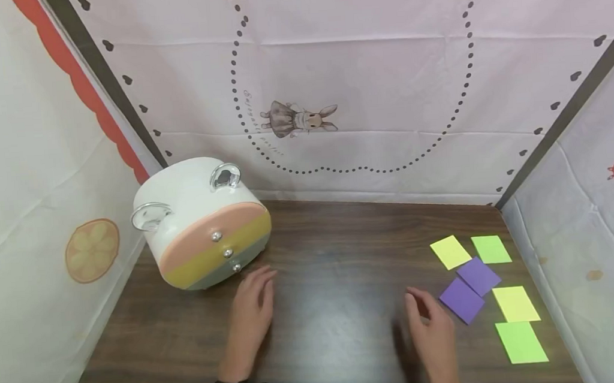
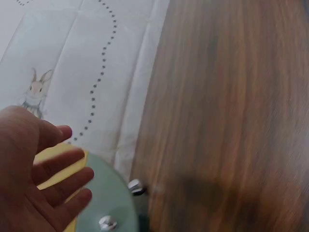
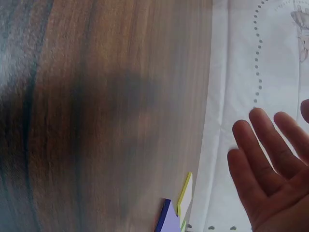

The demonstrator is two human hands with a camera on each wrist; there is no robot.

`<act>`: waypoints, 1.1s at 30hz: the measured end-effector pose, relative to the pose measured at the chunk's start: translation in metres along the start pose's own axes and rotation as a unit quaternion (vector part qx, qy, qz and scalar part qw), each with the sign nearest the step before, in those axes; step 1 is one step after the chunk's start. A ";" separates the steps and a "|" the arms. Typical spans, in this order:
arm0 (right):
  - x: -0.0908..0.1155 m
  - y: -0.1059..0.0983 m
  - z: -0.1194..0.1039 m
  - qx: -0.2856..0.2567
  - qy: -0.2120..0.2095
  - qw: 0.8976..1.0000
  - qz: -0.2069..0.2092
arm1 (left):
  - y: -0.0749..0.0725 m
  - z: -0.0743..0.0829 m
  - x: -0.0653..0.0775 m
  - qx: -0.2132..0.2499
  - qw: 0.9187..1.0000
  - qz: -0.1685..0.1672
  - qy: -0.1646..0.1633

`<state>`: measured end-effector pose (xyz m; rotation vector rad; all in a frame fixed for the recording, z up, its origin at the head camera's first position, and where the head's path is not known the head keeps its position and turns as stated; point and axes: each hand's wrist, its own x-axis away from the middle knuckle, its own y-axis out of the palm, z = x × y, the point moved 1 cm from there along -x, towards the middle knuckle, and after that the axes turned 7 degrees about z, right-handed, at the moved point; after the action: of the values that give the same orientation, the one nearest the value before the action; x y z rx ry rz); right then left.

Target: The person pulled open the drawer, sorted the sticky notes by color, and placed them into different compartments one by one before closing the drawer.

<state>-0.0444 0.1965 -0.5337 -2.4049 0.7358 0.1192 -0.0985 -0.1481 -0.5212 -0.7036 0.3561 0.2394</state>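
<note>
My left hand (image 1: 252, 304) hovers by the front of a white oval box (image 1: 187, 186) with two silver ring-like handles and a front striped in pink, yellow and green. Three silver knobs (image 1: 228, 253) run down that front. In the left wrist view the fingers are loosely bent and hold nothing. My right hand (image 1: 431, 326) is beside two overlapping purple sticky notes (image 1: 462, 301), its fingers relaxed around nothing. In the right wrist view the fingers of this hand (image 3: 275, 169) spread with an empty palm.
Yellow sticky notes (image 1: 450, 252) and green sticky notes (image 1: 521, 343) lie around the purple ones at the table's right side. Printed cloth walls (image 1: 358, 79) enclose the dark wooden table (image 1: 334, 261) at the back, left and right.
</note>
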 end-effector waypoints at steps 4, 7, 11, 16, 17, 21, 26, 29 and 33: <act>-0.002 -0.004 0.003 -0.012 0.029 0.999 -0.001 | -0.026 0.005 -0.012 0.015 0.995 0.072 0.067; -0.005 -0.008 0.006 -0.026 0.053 0.998 -0.001 | -0.056 0.017 -0.033 0.038 0.978 0.156 0.135; -0.006 -0.012 0.009 -0.034 0.074 0.997 -0.005 | -0.104 0.037 -0.066 0.044 0.944 0.284 0.163; -0.002 -0.013 0.015 -0.056 0.085 0.995 -0.007 | -0.145 0.016 -0.101 0.017 0.940 0.338 0.051; -0.001 -0.014 0.016 -0.056 0.087 0.995 -0.008 | -0.150 0.008 -0.107 0.021 0.945 0.325 0.021; 0.003 -0.014 0.023 -0.048 0.090 0.995 -0.018 | -0.155 -0.014 -0.119 0.032 0.963 0.244 -0.109; 0.008 -0.015 0.028 -0.067 0.096 0.993 -0.020 | -0.147 -0.022 -0.121 0.012 0.964 0.229 -0.133; 0.010 -0.015 0.031 -0.092 0.096 0.991 -0.018 | -0.142 -0.020 -0.118 0.008 0.963 0.245 -0.113; 0.011 -0.013 0.033 -0.100 0.099 0.990 -0.023 | -0.136 -0.015 -0.114 0.020 0.965 0.241 -0.105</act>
<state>-0.0257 0.2189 -0.5563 -2.6508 0.7895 -0.0705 -0.1610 -0.2692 -0.4074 -0.5371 0.3242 0.7615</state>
